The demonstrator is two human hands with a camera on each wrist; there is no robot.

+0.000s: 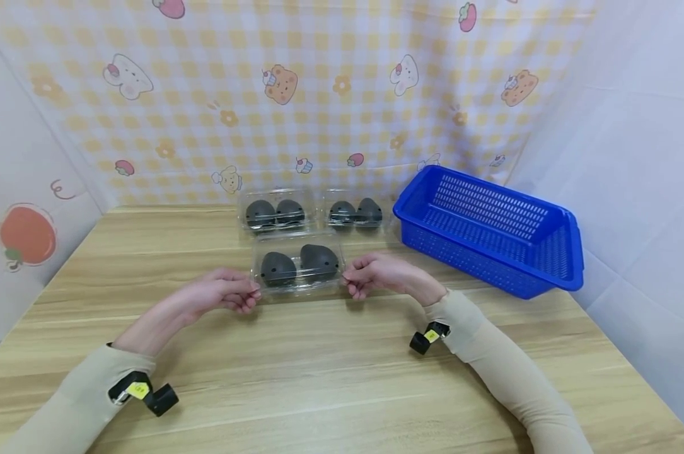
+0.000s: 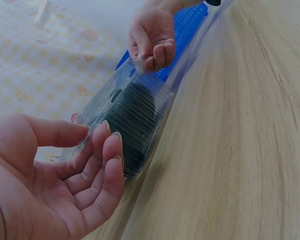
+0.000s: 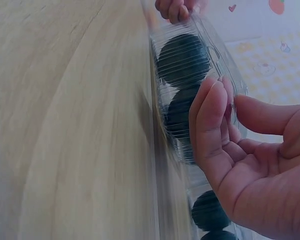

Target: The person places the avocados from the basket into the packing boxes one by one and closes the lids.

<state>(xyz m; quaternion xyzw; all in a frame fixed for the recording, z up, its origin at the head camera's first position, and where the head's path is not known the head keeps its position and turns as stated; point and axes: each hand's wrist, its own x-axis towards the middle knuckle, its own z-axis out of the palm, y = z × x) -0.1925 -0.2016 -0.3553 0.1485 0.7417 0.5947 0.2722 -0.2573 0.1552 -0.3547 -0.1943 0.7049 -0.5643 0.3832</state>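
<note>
A clear plastic clamshell box (image 1: 299, 268) with two dark, rounded, avocado-like items (image 1: 319, 261) inside is between my hands at the middle of the table. My left hand (image 1: 231, 291) pinches its left end at the rim, thumb against fingertips, as the left wrist view shows. At the opposite end, my right hand (image 1: 378, 274) pinches the rim between thumb and curled fingers (image 3: 210, 107). The lid lies down over the dark items. Two similar clear boxes stand behind it, a left one (image 1: 277, 211) and a right one (image 1: 355, 211), each with two dark items.
A blue perforated plastic basket (image 1: 461, 249) stands at the right rear of the wooden table (image 1: 319, 378), beyond my right hand. A yellow checked curtain (image 1: 342, 120) hangs along the back, and a white sheet (image 1: 648, 157) at the right side.
</note>
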